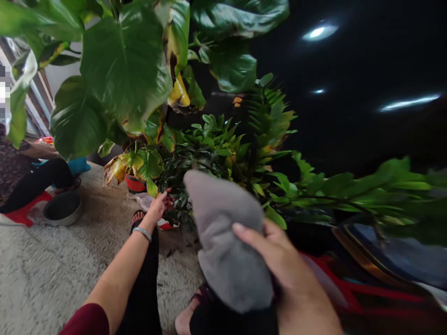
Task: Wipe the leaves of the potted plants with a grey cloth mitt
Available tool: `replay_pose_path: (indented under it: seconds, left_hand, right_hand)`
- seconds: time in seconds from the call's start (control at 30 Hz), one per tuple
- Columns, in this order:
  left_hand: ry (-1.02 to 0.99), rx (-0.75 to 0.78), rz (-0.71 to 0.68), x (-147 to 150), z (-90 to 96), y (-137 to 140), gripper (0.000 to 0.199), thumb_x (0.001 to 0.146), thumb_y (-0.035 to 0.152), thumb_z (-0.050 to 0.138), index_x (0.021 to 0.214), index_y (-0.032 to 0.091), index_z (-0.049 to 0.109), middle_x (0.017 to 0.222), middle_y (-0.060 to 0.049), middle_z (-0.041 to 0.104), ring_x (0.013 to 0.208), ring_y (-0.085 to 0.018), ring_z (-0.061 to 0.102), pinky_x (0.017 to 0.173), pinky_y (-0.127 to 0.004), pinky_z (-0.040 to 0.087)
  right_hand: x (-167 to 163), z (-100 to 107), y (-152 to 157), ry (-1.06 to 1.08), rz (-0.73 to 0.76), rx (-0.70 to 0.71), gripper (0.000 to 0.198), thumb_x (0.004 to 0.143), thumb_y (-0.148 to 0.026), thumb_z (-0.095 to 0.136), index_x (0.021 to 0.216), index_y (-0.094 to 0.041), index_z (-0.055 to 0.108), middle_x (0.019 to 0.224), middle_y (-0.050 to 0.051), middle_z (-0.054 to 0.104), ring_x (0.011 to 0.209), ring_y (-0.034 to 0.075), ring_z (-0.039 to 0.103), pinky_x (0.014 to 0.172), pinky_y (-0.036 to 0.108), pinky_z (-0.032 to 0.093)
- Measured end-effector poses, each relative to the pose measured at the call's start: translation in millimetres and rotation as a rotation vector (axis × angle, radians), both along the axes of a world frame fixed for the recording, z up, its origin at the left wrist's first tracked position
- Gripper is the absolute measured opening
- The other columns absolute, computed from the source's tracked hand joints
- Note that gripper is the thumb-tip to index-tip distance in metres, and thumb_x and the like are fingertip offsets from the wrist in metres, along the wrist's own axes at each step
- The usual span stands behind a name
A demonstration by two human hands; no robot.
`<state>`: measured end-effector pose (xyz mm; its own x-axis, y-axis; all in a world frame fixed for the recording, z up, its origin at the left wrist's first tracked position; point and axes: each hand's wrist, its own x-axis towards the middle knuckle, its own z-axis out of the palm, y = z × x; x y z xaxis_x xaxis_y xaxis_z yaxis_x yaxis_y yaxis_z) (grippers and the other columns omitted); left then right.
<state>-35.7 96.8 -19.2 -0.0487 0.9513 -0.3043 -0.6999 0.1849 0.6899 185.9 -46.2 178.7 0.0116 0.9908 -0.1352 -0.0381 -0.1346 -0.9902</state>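
Observation:
My right hand (289,260) is closed around a bunched grey cloth (223,232), with the thumb pressed on its near face. The cloth is raised in front of my body and hides part of the plants and floor behind it. Farther forward, my left hand (162,205) reaches to the dark green leaves (188,163) of a low bushy plant. Its fingers are apart at the edge of the foliage, and I see nothing held in them. Close above that hand droop yellowing leaves (139,164) over a red pot (135,184).
Large broad leaves (122,65) hang overhead at the left. Leafy branches (349,190) stretch out rightward before a dark shiny surface (349,65). A grey basin (63,208) stands on the concrete floor (63,270) near a seated person (35,179). Red bars (349,288) lie low right.

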Motion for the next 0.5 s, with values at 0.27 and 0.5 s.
replay_pose_path:
  seconds: [0.27,0.5]
  left_hand:
    - [0.109,-0.063,-0.024,1.1,4.2,-8.5,0.026,0.090,0.025,0.061,0.111,0.010,0.070,0.072,-0.005,0.068,0.054,-0.014,0.059,0.054,-0.026,0.048]
    - [0.128,-0.074,0.006,-0.9,8.7,-8.9,0.016,0.093,0.020,0.054,0.098,0.012,0.066,0.070,-0.004,0.068,0.053,-0.014,0.060,0.053,-0.027,0.048]
  right_hand:
    - [-18.2,-53.1,59.2,0.231,-0.356,-0.073,0.029,0.054,-0.036,0.079,0.077,-0.020,0.071,0.070,0.006,0.075,0.084,0.032,0.074,0.080,0.045,0.059]
    - [-19.8,-45.3,5.1,0.054,-0.341,0.015,0.043,0.057,-0.048,0.083,0.091,-0.022,0.074,0.089,0.008,0.078,0.091,0.032,0.072,0.087,0.046,0.056]
